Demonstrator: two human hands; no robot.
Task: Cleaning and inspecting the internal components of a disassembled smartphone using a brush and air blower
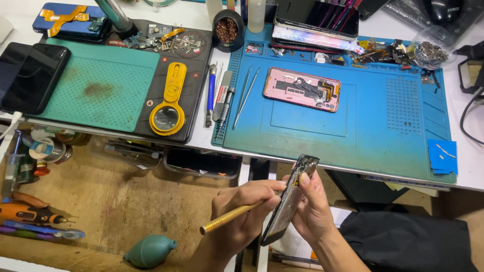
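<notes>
Fingers of the right hand (310,204) clasp the phone screen panel (291,199) on edge, near, below the blue mat (353,136). Left hand (242,209) grips a brass-handled tool (229,217), tip at the panel's edge. Advice: keep it shallow, steady.

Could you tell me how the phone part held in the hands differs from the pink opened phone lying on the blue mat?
The held phone part is dark, stands on edge below the desk, and is gripped by the right hand while the left hand applies a gold-handled tool. The pink opened phone lies flat on the blue mat, untouched, its inner parts facing up. Both are slim rectangular phone pieces.
</notes>
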